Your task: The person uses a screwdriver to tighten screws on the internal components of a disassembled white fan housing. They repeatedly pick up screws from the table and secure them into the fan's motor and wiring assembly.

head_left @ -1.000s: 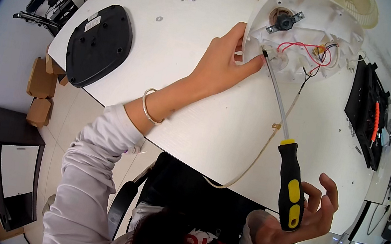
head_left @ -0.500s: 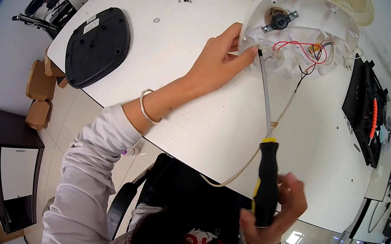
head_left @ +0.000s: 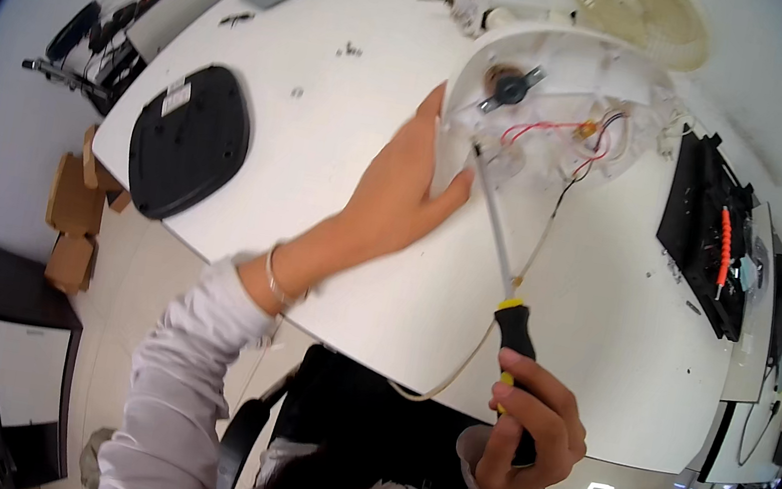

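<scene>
White curved plastic shell [head_left: 587, 84], slim screwdriver [head_left: 515, 332]

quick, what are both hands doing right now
Left hand: holding the white housing by its edge.
Right hand: closed, holding the screwdriver by its handle.

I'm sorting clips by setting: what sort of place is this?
Likely an office-style workroom: on the white table are a white housing with exposed red wires and a black tool case.
</scene>
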`<action>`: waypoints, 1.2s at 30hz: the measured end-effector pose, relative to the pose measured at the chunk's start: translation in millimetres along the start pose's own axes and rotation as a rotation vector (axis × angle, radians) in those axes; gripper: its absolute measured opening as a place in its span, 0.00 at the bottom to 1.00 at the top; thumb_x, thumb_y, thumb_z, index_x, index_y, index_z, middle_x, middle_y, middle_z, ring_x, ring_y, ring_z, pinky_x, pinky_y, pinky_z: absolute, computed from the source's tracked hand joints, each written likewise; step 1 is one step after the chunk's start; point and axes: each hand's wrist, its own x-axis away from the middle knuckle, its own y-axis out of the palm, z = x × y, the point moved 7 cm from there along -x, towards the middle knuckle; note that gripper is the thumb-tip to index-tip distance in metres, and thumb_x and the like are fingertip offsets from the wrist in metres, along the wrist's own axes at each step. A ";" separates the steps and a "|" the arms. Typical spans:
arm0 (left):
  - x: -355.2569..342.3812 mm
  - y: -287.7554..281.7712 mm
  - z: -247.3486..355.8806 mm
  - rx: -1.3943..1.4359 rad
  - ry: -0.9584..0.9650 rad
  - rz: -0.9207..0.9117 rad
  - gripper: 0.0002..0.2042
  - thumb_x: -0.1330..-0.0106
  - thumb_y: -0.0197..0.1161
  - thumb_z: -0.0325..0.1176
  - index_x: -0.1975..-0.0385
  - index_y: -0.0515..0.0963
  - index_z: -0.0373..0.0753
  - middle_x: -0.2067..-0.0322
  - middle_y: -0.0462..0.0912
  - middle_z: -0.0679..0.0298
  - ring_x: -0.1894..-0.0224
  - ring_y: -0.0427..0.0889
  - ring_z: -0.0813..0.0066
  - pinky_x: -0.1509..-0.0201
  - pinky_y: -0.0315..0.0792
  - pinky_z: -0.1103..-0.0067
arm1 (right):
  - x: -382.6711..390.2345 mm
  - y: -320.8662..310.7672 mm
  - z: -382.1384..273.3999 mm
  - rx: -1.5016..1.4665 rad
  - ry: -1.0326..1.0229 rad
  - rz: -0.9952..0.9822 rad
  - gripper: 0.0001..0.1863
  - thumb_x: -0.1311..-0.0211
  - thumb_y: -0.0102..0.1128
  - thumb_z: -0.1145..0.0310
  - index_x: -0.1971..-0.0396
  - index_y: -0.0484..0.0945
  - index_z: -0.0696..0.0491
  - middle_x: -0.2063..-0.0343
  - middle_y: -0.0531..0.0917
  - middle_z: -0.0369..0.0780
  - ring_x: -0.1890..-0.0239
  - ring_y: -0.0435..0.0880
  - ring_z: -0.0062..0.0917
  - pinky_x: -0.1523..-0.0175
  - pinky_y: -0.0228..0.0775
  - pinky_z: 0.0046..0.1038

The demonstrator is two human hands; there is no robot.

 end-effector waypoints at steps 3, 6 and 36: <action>2.4 -23.8 46.6 -0.257 0.259 0.115 0.40 0.52 0.62 0.27 0.39 0.48 0.27 0.40 0.51 0.36 0.39 0.53 0.35 0.37 0.53 0.57 | -6.1 -3.5 -2.9 0.064 -0.042 -0.019 0.12 0.63 0.59 0.79 0.72 0.79 0.53 0.63 0.82 0.42 0.81 0.75 0.23 0.76 0.68 0.19; 47.6 -29.8 96.3 -0.512 0.610 0.304 0.17 0.53 0.66 0.30 0.59 0.76 0.46 0.50 0.72 0.53 0.47 0.69 0.47 0.47 0.65 0.55 | -10.6 0.1 -12.3 0.040 -0.061 -0.076 0.12 0.63 0.67 0.71 0.72 0.79 0.52 0.60 0.80 0.40 0.81 0.75 0.23 0.76 0.69 0.20; 96.0 -24.6 124.0 -0.088 0.356 0.353 0.25 0.56 0.74 0.37 0.59 0.68 0.45 0.59 0.77 0.64 0.56 0.76 0.64 0.56 0.72 0.71 | 17.5 -3.5 -33.8 0.050 -0.305 -0.012 0.17 0.56 0.65 0.74 0.61 0.81 0.47 0.57 0.79 0.38 0.81 0.77 0.17 0.79 0.69 0.15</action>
